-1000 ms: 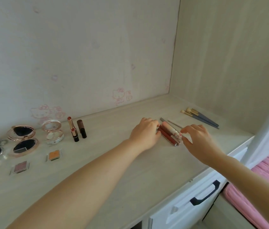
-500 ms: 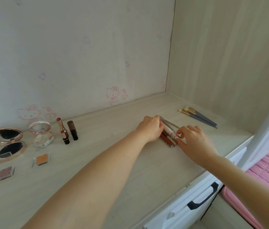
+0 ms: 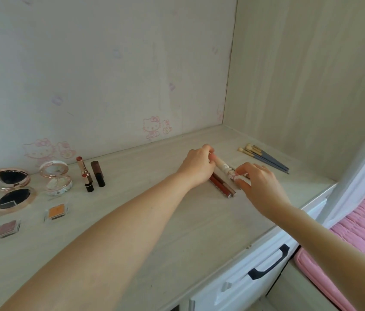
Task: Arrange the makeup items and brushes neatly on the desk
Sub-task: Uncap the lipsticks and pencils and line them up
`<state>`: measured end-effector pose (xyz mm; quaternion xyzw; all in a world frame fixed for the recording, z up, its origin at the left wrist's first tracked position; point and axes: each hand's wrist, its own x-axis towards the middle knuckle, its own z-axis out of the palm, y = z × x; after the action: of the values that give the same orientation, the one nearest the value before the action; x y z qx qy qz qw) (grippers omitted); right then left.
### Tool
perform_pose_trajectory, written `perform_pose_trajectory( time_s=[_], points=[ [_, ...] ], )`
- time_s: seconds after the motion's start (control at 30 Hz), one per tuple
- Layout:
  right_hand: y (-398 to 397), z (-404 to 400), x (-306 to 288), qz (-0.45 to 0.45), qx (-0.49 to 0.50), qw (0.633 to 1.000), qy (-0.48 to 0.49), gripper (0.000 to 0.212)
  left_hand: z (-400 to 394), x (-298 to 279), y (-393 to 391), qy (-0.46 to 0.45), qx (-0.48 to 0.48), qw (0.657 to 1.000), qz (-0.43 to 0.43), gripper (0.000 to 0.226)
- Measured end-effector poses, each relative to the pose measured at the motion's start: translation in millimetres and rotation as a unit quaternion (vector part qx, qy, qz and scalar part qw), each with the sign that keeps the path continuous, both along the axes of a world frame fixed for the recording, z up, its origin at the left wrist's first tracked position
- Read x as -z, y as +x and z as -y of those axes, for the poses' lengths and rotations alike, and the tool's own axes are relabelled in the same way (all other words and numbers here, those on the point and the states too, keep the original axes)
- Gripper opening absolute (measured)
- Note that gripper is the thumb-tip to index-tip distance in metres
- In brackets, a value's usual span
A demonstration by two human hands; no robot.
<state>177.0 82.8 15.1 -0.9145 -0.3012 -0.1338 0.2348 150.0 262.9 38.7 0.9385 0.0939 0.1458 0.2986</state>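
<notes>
A cream and pink tube (image 3: 223, 167) is held just above the desk (image 3: 177, 232), lying diagonally. My left hand (image 3: 197, 166) pinches its far end and my right hand (image 3: 258, 184) pinches its near end. Two dark red lip gloss tubes (image 3: 221, 185) lie side by side on the desk right beneath it. A bundle of blue-handled brushes (image 3: 264, 157) lies at the back right near the side panel. What else lies under my right hand is hidden.
At the left stand an uncapped lipstick (image 3: 84, 175) and its brown cap (image 3: 97, 173), an open white compact (image 3: 57, 178), an open rose-gold compact (image 3: 12, 190), and two small eyeshadow pans (image 3: 57, 211) (image 3: 6, 228). A white drawer with a black handle (image 3: 269, 263) is below the desk edge.
Both hands have taken the cream tube by its ends and raised it slightly off the red tubes. The camera has shifted right, so the left items sit nearer the frame edge.
</notes>
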Motion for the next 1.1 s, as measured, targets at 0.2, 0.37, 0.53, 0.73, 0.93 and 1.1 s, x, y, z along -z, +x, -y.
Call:
perform_pose_trajectory(
  time_s=[0.2,0.37,0.53,0.73,0.93,1.1],
  points=[
    [-15.8,-22.9,-26.1,-0.021,-0.034,0.992,0.123,0.018,-24.2,-22.1,-37.3,-0.030,-0.034,0.994,0.096,0.035],
    [-45.7,-48.9,-42.0,-0.051,-0.062,0.980,0.182,0.016,-51.7,-29.7,-83.1,-0.030,-0.048,0.988,0.143,0.037],
    [-79.3,-73.4,-51.6,-0.073,-0.113,0.973,0.189,0.018,-79.9,-24.2,-141.3,0.040,-0.061,0.980,0.187,0.033],
    [-129.2,-115.7,-51.7,-0.118,-0.186,0.960,0.175,0.021,-107.6,-5.1,-229.4,0.113,-0.088,0.969,0.200,0.021],
    [-178.7,-163.2,-38.8,-0.153,-0.258,0.940,0.159,0.022,-134.3,7.3,-311.9,0.127,-0.141,0.967,0.168,0.022],
    [-215.7,-199.6,-23.3,-0.202,-0.296,0.919,0.165,0.022,-148.5,20.8,-364.2,0.113,-0.187,0.965,0.146,0.022]
  ],
)
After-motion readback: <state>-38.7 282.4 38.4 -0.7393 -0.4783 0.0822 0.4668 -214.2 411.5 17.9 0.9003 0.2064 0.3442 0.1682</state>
